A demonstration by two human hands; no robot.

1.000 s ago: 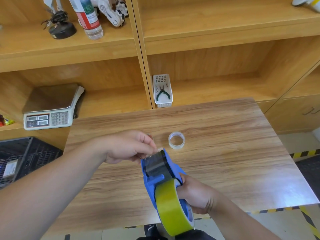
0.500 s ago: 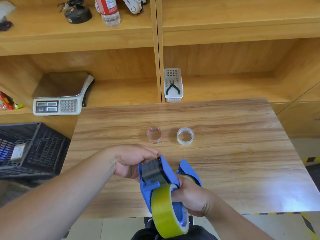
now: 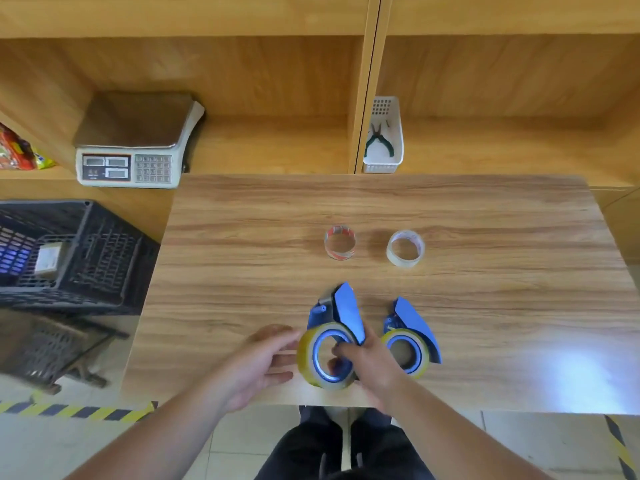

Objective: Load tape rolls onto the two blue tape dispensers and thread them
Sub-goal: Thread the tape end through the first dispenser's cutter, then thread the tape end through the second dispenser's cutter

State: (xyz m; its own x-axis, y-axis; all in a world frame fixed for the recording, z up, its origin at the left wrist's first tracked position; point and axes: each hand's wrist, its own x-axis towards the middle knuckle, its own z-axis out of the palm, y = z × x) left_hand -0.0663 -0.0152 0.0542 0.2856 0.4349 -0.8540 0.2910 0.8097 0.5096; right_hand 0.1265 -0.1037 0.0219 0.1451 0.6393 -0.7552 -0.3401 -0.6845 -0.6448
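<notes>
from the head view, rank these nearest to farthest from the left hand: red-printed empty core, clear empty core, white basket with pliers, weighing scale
From the left hand:
1. red-printed core, mid-table, ahead.
2. clear core, to its right.
3. scale on the left shelf and white basket on the right shelf: too close to call.

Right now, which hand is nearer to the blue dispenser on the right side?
Right. The right hand lies between the two dispensers, just left of the right-side blue dispenser, fingers on the left blue dispenser. The left hand is farther left, beyond that one.
</notes>
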